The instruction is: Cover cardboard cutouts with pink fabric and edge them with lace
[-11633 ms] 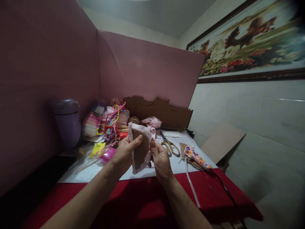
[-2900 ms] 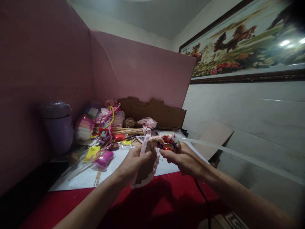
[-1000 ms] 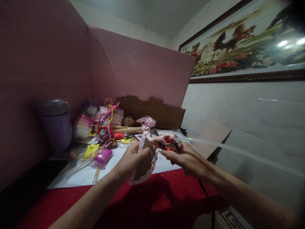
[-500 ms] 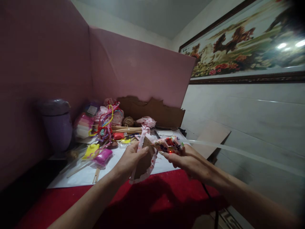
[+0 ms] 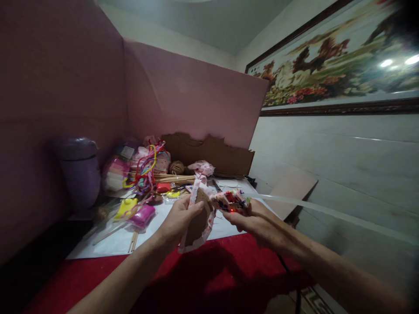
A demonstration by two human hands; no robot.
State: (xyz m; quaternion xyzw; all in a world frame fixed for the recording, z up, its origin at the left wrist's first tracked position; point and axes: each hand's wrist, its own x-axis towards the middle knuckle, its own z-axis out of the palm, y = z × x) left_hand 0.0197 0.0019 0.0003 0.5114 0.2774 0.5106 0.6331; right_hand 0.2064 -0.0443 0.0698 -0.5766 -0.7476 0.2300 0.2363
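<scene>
My left hand (image 5: 181,218) pinches a brown cardboard piece (image 5: 195,224) between thumb and fingers. Pale pink patterned fabric (image 5: 205,234) is folded over its edge. In my right hand (image 5: 247,218) is a flower-patterned hot glue gun (image 5: 229,200) with a small red light on. Its nozzle end points left and sits at the upper right edge of the cardboard; whether it touches cannot be made out. A long translucent glue stick (image 5: 304,203) sticks out behind the gun, and a black cord (image 5: 288,270) hangs below my wrist.
White paper (image 5: 108,245) covers part of the red tablecloth (image 5: 183,279). Yellow (image 5: 126,208) and magenta packets (image 5: 144,216), colourful pipe cleaners (image 5: 152,163), wooden sticks (image 5: 173,179) and a twine ball (image 5: 176,167) lie behind. A purple lidded container (image 5: 80,179) stands left, torn cardboard (image 5: 225,157) at the back.
The glue gun and my right hand have shifted very slightly left and tilted a little along the cardboard's edge. My left hand holds the piece almost unmoved.
</scene>
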